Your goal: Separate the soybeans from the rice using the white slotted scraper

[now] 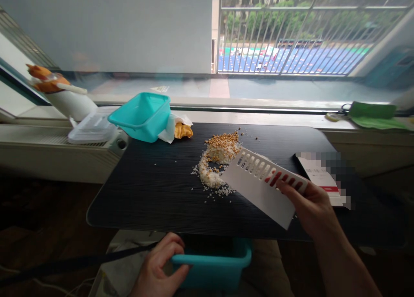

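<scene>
My right hand is closed on a flat white card with a row of slots, thumb on top near its right end. The card's left end lies against a heap of white rice-like grains with yellow bean-like grains on top, in the middle of the table. Below the table's front edge, my left hand grips the left rim of a turquoise plastic bin, thumb outside. Part of the bin's inside is hidden under the table edge.
On the black table, a second turquoise bin stands at the back left beside a crumpled white and yellow cloth or wrapper. A partly blurred phone-like device lies right. A clear lid and a green cloth rest by the window.
</scene>
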The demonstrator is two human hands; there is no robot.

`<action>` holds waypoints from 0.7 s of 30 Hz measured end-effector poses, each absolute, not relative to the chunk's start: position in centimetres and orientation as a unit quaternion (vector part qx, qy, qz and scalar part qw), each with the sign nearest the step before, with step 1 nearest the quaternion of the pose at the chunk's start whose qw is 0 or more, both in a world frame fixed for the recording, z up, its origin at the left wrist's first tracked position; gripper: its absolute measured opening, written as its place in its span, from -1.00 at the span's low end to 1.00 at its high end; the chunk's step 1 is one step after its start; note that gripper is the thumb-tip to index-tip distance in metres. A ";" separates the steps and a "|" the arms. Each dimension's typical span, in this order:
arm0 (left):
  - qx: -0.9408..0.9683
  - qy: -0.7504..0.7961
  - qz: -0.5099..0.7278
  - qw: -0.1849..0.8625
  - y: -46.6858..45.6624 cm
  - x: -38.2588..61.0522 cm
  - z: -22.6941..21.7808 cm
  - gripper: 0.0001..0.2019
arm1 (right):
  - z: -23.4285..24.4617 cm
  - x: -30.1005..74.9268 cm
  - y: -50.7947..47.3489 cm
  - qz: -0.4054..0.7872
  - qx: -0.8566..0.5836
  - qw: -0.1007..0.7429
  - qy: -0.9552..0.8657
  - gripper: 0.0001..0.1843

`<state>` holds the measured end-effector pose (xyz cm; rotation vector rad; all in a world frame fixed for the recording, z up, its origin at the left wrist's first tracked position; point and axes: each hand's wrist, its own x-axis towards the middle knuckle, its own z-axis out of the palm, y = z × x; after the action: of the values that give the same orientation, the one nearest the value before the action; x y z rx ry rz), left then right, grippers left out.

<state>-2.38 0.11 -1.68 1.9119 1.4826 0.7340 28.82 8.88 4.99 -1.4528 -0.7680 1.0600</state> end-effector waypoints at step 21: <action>0.703 0.568 0.287 0.318 0.2 -2.2 -1.3 -0.86 | 4.9 29.0 7.0 0.573 -0.552 0.416 -0.440 -0.74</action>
<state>-2.17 0.20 -1.26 1.8491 1.4939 0.7538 29.00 7.02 4.90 -1.3854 -1.1046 1.4391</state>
